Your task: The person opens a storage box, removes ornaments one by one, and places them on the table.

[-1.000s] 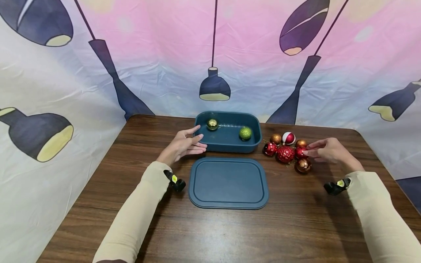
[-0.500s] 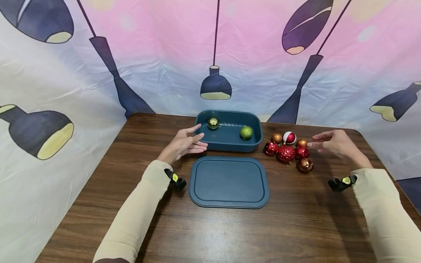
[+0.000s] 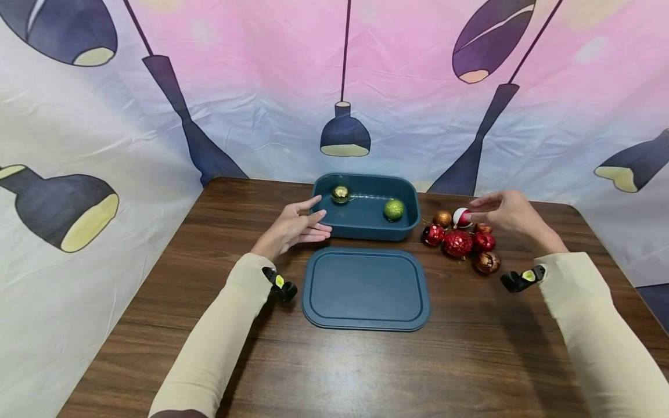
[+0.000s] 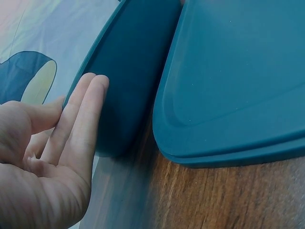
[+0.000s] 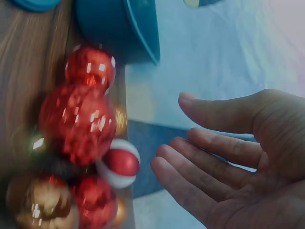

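My left hand (image 3: 295, 229) is at the left end of a dark blue rectangular box (image 3: 360, 232). Its straight fingers lie along the outer wall, with the thumb by the rim in the left wrist view. Inside the box are a shiny gold bauble (image 3: 341, 194) and a glittery green bauble (image 3: 394, 209). My right hand (image 3: 509, 215) hovers over the back of a bauble cluster, holding nothing, fingers apart from the thumb. Closest to its fingertips is a red-and-white bauble (image 5: 125, 164). A large red bauble (image 3: 457, 244) sits mid-cluster, and a copper bauble (image 3: 487, 262) lies at the front.
A flat blue lid (image 3: 366, 289) lies on the wooden table (image 3: 355, 371) in front of the box. Also in the cluster are a smaller red bauble (image 3: 432, 234) and an orange glitter bauble (image 3: 442, 219). A printed cloth (image 3: 272, 116) hangs behind the table.
My right hand has risen from beside the red bauble, moved back, then left over the red-and-white one. My left hand stays at the box, and the baubles lie as before.
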Action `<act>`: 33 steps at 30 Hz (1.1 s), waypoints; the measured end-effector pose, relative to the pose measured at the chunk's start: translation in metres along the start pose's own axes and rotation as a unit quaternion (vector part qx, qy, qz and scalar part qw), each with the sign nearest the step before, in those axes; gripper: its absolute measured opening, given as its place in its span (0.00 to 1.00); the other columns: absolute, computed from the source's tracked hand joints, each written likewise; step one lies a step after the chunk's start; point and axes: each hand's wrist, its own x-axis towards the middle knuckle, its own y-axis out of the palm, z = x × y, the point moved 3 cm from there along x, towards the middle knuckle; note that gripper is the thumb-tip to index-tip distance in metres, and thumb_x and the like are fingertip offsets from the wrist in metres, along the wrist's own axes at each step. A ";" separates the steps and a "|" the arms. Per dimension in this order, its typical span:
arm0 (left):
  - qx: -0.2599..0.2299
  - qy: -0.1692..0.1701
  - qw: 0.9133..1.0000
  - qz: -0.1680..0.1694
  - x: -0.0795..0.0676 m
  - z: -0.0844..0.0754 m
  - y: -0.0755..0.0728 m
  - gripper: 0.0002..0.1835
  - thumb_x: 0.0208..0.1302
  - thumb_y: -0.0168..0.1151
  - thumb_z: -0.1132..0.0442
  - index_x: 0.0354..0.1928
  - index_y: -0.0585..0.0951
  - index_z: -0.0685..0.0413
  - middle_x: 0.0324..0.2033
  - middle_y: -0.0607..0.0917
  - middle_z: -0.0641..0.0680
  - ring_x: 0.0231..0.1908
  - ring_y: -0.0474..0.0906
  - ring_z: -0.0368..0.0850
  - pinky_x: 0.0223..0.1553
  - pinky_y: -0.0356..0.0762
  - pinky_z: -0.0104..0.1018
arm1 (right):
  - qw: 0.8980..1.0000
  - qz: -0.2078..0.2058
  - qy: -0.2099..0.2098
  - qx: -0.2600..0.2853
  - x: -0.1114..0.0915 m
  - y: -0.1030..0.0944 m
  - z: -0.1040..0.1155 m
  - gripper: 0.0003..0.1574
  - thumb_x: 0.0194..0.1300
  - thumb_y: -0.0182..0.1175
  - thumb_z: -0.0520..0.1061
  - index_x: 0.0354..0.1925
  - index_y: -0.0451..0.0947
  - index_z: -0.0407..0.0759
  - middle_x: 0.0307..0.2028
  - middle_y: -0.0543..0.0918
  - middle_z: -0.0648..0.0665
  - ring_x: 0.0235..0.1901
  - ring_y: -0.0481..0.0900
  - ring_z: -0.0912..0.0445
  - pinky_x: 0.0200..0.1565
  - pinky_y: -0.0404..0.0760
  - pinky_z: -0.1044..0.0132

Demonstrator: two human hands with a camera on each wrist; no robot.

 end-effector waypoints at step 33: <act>0.005 -0.002 1.000 -0.002 -0.001 -0.001 0.002 0.34 0.75 0.60 0.58 0.78 0.61 0.30 0.47 0.87 0.67 0.41 0.89 0.53 0.47 0.87 0.43 | 0.998 0.060 -0.026 0.019 0.055 0.073 0.082 0.29 0.67 0.70 0.44 0.61 0.78 0.32 0.56 0.82 0.32 0.55 0.79 0.41 0.53 0.83 0.47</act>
